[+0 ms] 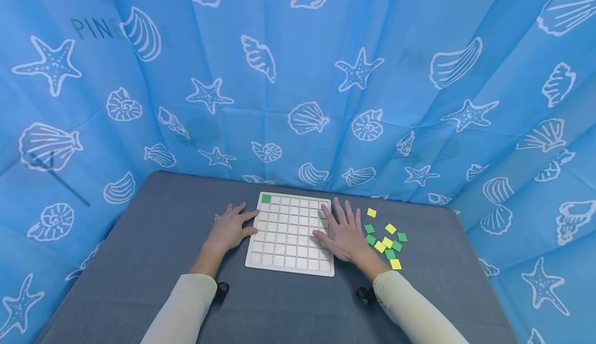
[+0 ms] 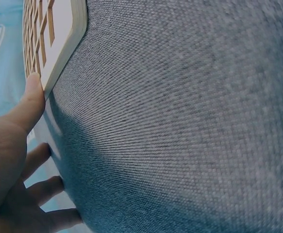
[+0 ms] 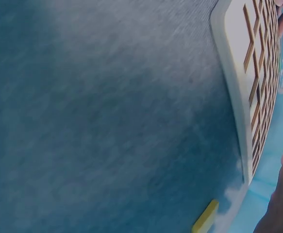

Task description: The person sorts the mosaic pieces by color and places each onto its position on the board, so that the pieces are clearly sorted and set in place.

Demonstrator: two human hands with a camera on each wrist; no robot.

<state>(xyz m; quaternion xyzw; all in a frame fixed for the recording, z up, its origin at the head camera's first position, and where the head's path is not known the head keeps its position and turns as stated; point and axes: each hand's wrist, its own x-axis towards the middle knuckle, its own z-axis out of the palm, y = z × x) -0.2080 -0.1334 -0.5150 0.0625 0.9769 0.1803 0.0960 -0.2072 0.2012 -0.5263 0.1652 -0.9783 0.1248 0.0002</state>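
Note:
A pale wooden board (image 1: 288,270) with a grid of square cells lies flat on the grey table. One green tile (image 1: 266,198) sits in its far left corner cell. My left hand (image 1: 229,228) is at the board's left side, fingers spread; in the left wrist view its thumb (image 2: 28,104) rests at the board's edge. On the opposite side, my right hand (image 1: 346,236) spreads over the right edge, covering some cells, fingers fairly straight. In the right wrist view only part of that hand (image 3: 279,194) shows, beside the board. Neither hand holds a tile.
Right of the right hand lie several loose yellow tiles (image 1: 390,228) and green tiles (image 1: 402,237), some close together. The grey cloth-covered table (image 1: 288,313) ends at a blue curtain (image 1: 298,75) with white shell prints, which surrounds the back and sides.

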